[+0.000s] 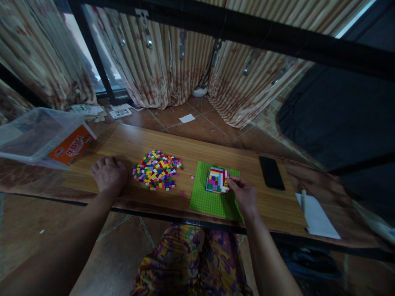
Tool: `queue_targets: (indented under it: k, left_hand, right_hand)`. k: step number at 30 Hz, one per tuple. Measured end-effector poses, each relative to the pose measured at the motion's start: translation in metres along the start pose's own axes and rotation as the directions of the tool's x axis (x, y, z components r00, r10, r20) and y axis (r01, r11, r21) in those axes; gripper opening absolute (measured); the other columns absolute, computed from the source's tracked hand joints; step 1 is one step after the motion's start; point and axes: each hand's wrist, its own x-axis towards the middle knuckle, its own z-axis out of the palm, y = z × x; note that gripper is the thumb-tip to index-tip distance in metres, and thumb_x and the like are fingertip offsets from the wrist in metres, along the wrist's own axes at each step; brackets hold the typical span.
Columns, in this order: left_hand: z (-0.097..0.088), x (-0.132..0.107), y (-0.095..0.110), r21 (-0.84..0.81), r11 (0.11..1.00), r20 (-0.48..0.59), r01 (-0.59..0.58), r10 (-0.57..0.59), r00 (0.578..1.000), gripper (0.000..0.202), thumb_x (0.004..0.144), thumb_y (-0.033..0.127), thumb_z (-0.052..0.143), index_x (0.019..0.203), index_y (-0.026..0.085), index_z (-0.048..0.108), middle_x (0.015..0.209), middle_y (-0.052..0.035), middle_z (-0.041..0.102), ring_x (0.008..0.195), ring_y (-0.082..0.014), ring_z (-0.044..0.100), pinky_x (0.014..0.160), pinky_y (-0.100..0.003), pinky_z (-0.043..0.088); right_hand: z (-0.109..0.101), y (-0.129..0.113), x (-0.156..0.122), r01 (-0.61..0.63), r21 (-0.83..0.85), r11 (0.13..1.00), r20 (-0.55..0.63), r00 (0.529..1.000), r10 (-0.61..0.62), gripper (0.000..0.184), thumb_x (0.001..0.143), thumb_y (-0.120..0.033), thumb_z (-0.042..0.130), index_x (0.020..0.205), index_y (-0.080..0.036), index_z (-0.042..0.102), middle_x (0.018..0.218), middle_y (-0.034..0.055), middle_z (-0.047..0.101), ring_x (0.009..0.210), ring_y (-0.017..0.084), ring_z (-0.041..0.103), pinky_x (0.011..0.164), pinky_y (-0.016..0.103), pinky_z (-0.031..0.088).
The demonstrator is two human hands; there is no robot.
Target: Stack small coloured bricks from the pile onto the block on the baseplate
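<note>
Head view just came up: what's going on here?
The person's right hand has its fingers at the right edge of a rectangular, multicoloured plastic brick build on a green studded baseplate; whether they grip a brick is unclear. The left hand rests on the brown wooden board, beside a heap of small multicoloured plastic bricks.
</note>
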Motion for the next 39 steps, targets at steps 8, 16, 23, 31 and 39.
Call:
queue_targets:
  k: [8,16,23,31,39]
  left_hand:
    - [-0.001,-0.001,0.001,0.003,1.000,0.000,-0.001,0.001,1.000,0.043,0.092,0.032,0.036,0.118,0.006,0.058,0.130,-0.0229,0.054,0.121,-0.0357,0.045,0.102,-0.050,0.036]
    - [-0.003,-0.002,0.001,-0.020,1.000,0.016,-0.010,0.010,1.000,0.043,0.092,0.032,0.036,0.120,0.007,0.057,0.132,-0.0228,0.053,0.123,-0.0354,0.044,0.104,-0.050,0.034]
    - [-0.001,0.000,0.000,-0.014,1.000,0.002,-0.011,0.012,1.000,0.041,0.091,0.031,0.037,0.117,0.008,0.058,0.129,-0.0243,0.054,0.122,-0.0367,0.045,0.101,-0.052,0.037]
    - [0.004,-0.001,-0.002,-0.028,1.000,-0.046,-0.009,0.008,0.999,0.041,0.090,0.030,0.040,0.119,0.010,0.061,0.126,-0.0220,0.058,0.121,-0.0360,0.049,0.103,-0.051,0.039]
    - [0.005,-0.002,-0.001,-0.048,0.999,-0.064,0.011,-0.014,0.998,0.041,0.090,0.029,0.041,0.121,0.011,0.061,0.128,-0.0191,0.059,0.122,-0.0354,0.049,0.104,-0.049,0.039]
  right_hand:
    - [0.002,0.001,-0.002,-0.012,0.021,1.000,-0.035,0.999,0.012,0.042,0.054,-0.049,0.085,0.079,-0.017,0.075,0.076,0.0048,0.076,0.066,0.018,0.067,0.061,0.032,0.055]
    - [0.003,-0.002,-0.004,-0.074,0.062,0.995,-0.023,0.997,0.076,0.043,0.052,-0.049,0.086,0.079,-0.017,0.074,0.074,0.0036,0.074,0.060,0.016,0.064,0.057,0.030,0.052]
    - [-0.007,-0.023,-0.024,0.090,0.066,0.994,-0.197,0.977,-0.076,0.033,0.067,-0.046,0.080,0.079,-0.017,0.071,0.060,-0.0022,0.062,0.052,0.009,0.050,0.052,0.023,0.040]
    - [0.048,-0.031,-0.088,0.283,-0.160,0.946,0.259,0.937,-0.236,0.020,0.086,-0.038,0.064,0.092,-0.022,0.074,0.092,0.0045,0.073,0.083,0.018,0.066,0.076,0.031,0.051]
    - [0.117,-0.017,-0.070,0.510,-0.330,0.794,0.466,0.820,-0.332,0.021,0.089,-0.023,0.052,0.096,-0.021,0.072,0.092,0.0061,0.071,0.087,0.020,0.066,0.081,0.031,0.050]
